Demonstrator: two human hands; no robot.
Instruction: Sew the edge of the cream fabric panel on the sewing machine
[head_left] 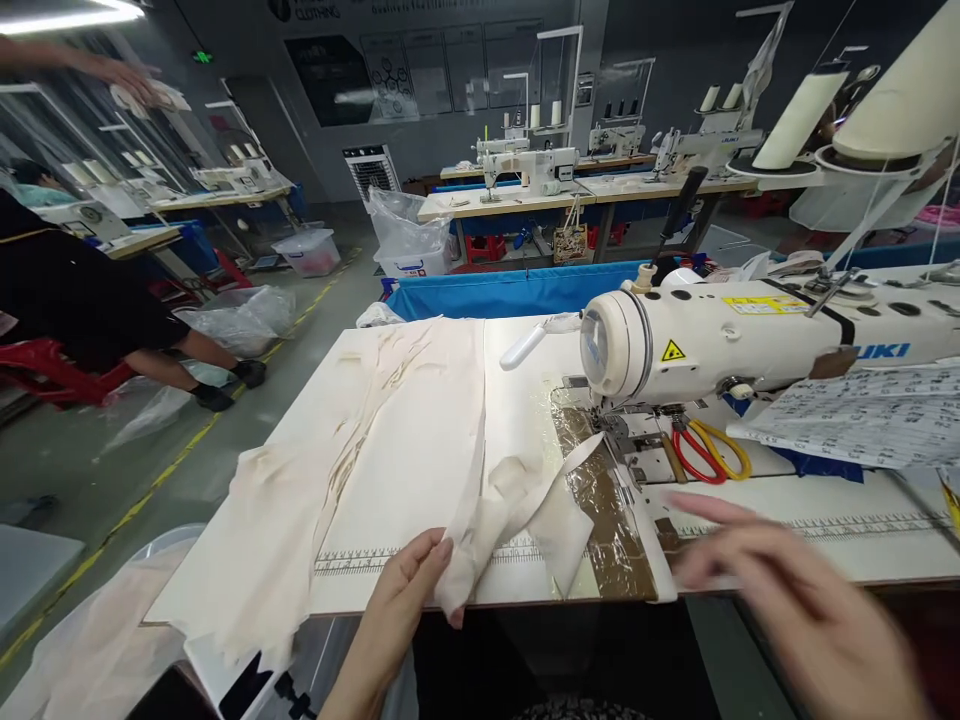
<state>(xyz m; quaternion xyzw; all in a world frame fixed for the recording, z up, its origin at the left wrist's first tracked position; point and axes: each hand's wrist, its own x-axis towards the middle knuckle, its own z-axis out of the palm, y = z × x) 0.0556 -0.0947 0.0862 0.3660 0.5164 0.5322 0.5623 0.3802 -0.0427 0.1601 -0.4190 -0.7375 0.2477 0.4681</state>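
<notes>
My left hand (411, 580) is closed, thumb and fingers pinching the edge of a thin cream fabric piece (510, 500) at the table's front edge. A narrow strip of this fabric runs up to the needle area of a white sewing machine (697, 340). Blurred by motion, my right hand (795, 590) hovers over the table's right front, fingers apart and nothing visible in them. Scissors (701, 452) with red and yellow handles lie beyond it, beside the machine's base. More pale fabric (277, 510) spreads over the table's left side and hangs over the front edge.
A white-handled tool (523, 347) lies behind the fabric. Printed paper (862, 415) rests against the machine's right side. Thread cones (802, 115) stand above. At left, a bin (169, 545) holds fabric, and a person (82, 290) stands with one arm extended.
</notes>
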